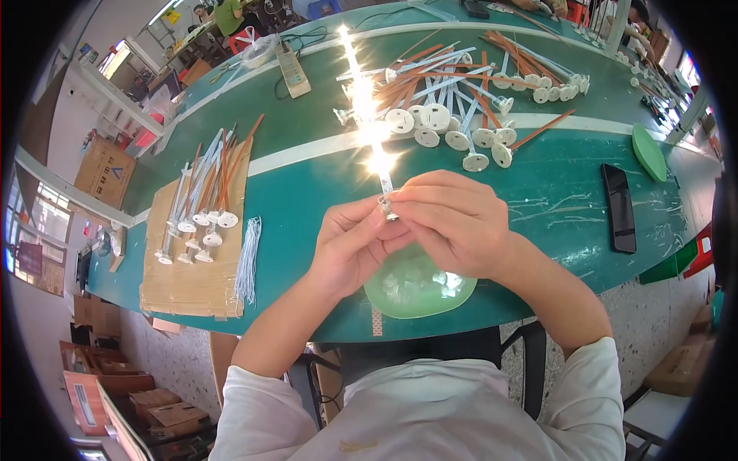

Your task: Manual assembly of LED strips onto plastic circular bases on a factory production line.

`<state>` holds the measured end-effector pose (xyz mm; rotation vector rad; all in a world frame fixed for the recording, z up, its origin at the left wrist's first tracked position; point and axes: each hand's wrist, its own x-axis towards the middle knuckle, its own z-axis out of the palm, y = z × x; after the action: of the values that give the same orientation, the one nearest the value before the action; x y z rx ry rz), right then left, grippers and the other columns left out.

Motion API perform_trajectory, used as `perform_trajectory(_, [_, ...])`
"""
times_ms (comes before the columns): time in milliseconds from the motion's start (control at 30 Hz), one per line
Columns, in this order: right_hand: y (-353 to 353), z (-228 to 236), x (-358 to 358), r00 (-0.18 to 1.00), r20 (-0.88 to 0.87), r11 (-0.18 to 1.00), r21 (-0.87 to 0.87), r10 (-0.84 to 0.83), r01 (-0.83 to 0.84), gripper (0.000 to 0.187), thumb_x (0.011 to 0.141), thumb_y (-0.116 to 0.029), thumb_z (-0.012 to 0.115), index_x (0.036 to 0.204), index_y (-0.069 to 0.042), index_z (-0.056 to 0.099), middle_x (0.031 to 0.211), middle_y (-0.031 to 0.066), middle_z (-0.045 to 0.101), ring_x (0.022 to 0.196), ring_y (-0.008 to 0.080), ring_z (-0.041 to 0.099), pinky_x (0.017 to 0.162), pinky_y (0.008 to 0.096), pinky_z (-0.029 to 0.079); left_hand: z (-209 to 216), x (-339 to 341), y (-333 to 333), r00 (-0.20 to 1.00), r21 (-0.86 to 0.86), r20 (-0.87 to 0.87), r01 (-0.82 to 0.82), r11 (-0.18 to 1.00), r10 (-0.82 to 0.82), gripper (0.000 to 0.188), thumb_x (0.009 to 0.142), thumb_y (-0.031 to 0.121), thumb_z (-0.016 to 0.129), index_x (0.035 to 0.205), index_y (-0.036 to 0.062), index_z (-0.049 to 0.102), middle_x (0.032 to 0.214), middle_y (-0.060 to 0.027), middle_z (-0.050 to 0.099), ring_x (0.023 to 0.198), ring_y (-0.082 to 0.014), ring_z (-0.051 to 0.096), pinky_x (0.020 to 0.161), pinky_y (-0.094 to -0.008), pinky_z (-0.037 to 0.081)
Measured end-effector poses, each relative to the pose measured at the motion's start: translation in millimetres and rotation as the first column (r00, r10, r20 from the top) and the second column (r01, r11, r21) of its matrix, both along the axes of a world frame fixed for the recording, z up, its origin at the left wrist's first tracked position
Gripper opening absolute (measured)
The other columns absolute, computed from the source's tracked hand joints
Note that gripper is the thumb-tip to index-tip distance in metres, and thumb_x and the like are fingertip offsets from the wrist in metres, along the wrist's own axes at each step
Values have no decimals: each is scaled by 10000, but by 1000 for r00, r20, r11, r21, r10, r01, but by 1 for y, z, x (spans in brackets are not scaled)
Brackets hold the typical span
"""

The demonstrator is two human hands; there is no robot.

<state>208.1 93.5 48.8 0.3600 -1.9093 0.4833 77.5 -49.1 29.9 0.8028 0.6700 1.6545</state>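
A brightly lit LED strip runs up and away from my fingers, its glare hiding much of its length. My left hand pinches the near end of the strip between thumb and fingers. From the other side my right hand closes on the same end, fingertips meeting the left ones. A small shiny metallic piece shows between the fingertips; its exact kind is too small to tell. Right below the hands sits a green bowl with small clear pieces in it, partly covered by them.
On the left, cardboard bears several strips with round white ends, beside a bundle of white wires. More white-ended strips lie piled at the back. A phone and green lid are at right. A beige power strip lies farther back.
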Motion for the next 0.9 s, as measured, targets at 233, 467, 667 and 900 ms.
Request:
perform_trajectory(233, [3,-5,-3,998,-26,998,22,-52,53,243,679,80,697,919,47,693,945,153,701,821,321,689,704,361,584,-3,-6,8,999,67,-33,-11,998,14,401,996,127,542,1338,-79,499,1282,-188,593,1167,-284,612,1005,-403,505])
perform_trajectory(467, [11,-7,-2,999,30,999,-35,-15,16,232,703,66,703,929,12,702,933,125,709,836,282,694,698,322,566,7,-16,8,964,77,-242,-95,992,111,392,968,64,556,1329,-80,502,1234,-225,619,1061,-284,668,924,-391,546])
perform_trajectory(667, [19,10,21,854,514,997,-32,80,-74,152,679,-59,751,814,-28,690,796,96,674,688,268,647,601,361,521,8,-23,8,916,68,-209,-334,940,341,387,957,88,593,1306,-57,514,1243,-243,614,1011,-256,677,857,-334,551])
perform_trajectory(900, [11,8,28,383,921,960,167,-71,-223,122,615,-110,707,675,-24,646,686,151,611,692,358,619,623,448,497,10,-6,8,884,11,-351,-326,945,309,383,931,110,645,1266,-50,552,1171,-215,662,935,-216,676,821,-321,532])
